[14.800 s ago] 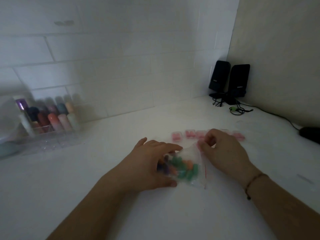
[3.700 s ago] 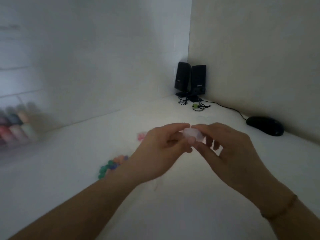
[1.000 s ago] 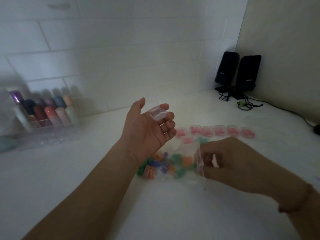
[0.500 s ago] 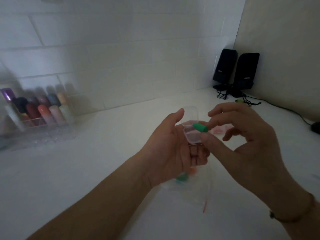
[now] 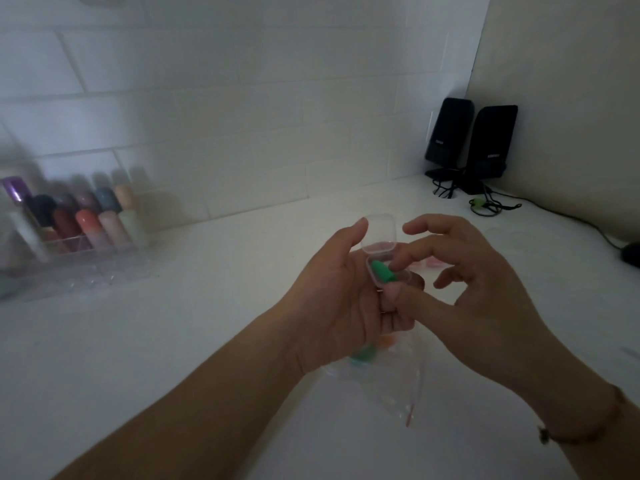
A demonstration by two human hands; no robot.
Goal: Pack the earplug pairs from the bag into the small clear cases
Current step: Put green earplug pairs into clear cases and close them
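Holding a small clear case [image 5: 388, 270] above the counter [image 5: 173, 341], the left hand [image 5: 343, 299] cradles it on curled fingers, thumb raised beside the upright open lid. A green earplug [image 5: 382, 271] lies inside the case base. The right hand [image 5: 460, 289] hovers at the case with loosely bent fingers, index fingertip at the case rim, gripping nothing visible. The bag [image 5: 388, 372] lies on the counter beneath both hands, a few earplugs showing through it. Two black speakers [image 5: 471, 140] stand in the far corner; an organizer [image 5: 72, 233] of bottles sits at left, blurred.
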